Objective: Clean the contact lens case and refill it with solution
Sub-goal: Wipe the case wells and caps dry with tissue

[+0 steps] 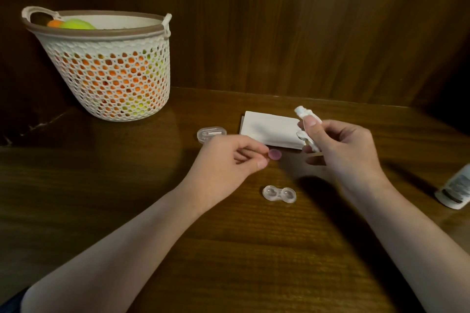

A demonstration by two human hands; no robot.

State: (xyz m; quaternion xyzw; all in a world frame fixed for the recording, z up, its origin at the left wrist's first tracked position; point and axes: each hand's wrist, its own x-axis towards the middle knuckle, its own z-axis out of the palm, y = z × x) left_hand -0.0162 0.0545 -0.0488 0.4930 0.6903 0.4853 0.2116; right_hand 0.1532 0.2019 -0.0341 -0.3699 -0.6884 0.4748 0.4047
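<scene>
- The left hand [230, 157] hangs just above the wooden table [127, 185], thumb and forefinger pinching a small round purple cap [275, 154] by its edge; the other fingers are curled under.
- The right hand [343, 150] is raised beside it, thumb pressed against a twisted piece of white tissue [305, 122] gripped between thumb and fingers; a thin pale stick seems to poke out beneath the tissue, though it is too small to be sure.
- The clear contact lens case [279, 194], both wells uncovered, lies flat on the table between the two forearms, near the hands and touching neither.
- A folded white tissue pack [269, 129] lies behind the hands.
- A small clear plastic box [211, 134] sits left of the pack.
- A white bottle [455, 189] lies at the right edge.
- A white lattice basket [112, 68] holding orange and yellow-green balls stands far left.
</scene>
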